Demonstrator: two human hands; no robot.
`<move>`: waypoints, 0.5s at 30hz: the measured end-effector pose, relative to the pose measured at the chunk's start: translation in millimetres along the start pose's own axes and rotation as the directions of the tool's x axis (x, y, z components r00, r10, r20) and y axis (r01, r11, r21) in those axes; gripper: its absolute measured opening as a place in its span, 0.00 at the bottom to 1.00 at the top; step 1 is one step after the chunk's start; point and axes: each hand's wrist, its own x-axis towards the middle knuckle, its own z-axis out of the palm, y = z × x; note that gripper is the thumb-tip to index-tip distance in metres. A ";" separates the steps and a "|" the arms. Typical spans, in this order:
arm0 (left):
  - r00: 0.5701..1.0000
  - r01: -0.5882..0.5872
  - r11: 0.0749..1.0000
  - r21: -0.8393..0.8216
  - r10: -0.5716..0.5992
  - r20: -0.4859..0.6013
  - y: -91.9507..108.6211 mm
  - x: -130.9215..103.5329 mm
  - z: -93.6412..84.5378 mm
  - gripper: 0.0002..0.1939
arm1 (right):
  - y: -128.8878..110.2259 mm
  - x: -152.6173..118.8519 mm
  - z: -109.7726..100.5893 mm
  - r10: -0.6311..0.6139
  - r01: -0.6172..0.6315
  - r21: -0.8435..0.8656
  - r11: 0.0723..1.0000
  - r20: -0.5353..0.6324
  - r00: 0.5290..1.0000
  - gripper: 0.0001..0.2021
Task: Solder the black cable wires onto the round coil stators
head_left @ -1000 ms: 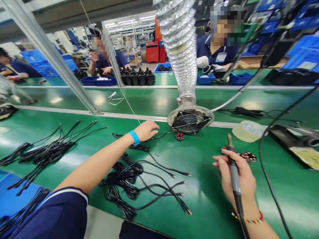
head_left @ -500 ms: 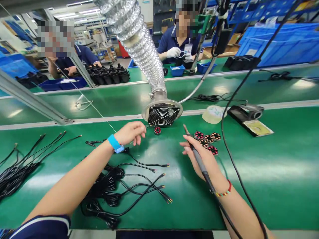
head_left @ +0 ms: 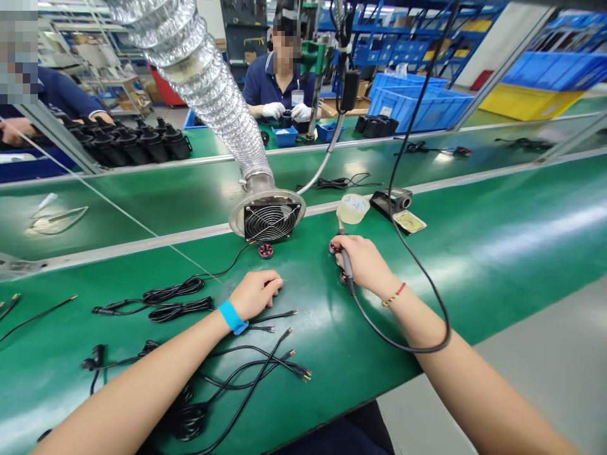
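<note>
My right hand (head_left: 367,262) is closed around a soldering iron (head_left: 348,262), its tip pointing up and away from me. That hand is over a group of small round motors (head_left: 334,247), hiding most of them; whether its fingers touch one I cannot tell. My left hand (head_left: 260,294) is pinched on a thin solder wire (head_left: 156,235), a short end of which sticks out past the fingertips. Ahead of it, one red-and-black motor (head_left: 266,251) sits below the fan, with a black cable (head_left: 174,291) running to it.
A fume extractor fan (head_left: 272,221) hangs on a silver duct. Black cables with bare ends (head_left: 284,357) lie near my left forearm. Behind the motors are a pale round block (head_left: 353,208) and a soldering iron stand (head_left: 398,201). A co-worker (head_left: 282,82) sits across the bench.
The view has swung to the right. My right hand has moved onto the motor group with the iron. My left hand is lower, farther from the motor by the fan.
</note>
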 end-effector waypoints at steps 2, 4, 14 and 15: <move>0.999 -0.013 0.999 -0.034 0.012 -0.037 -4.1 2.0 -1.5 0.14 | -12.2 2.1 7.9 -0.025 0.025 -0.004 1.000 -0.020 0.999 0.11; 0.993 -0.032 0.998 -0.063 0.025 -0.114 -8.0 6.0 -4.3 0.13 | -28.8 -0.9 14.5 -0.090 0.090 0.020 0.996 -0.023 0.996 0.10; 0.984 0.071 0.948 -0.310 -0.117 -0.134 -11.4 12.4 -7.0 0.18 | -72.1 -24.1 25.7 -0.022 0.055 0.280 0.959 -0.120 0.993 0.14; 0.988 0.071 0.947 -0.312 -0.109 -0.108 -10.8 12.1 -7.2 0.18 | -75.6 -22.9 27.4 0.018 -0.002 0.297 0.955 -0.051 0.999 0.18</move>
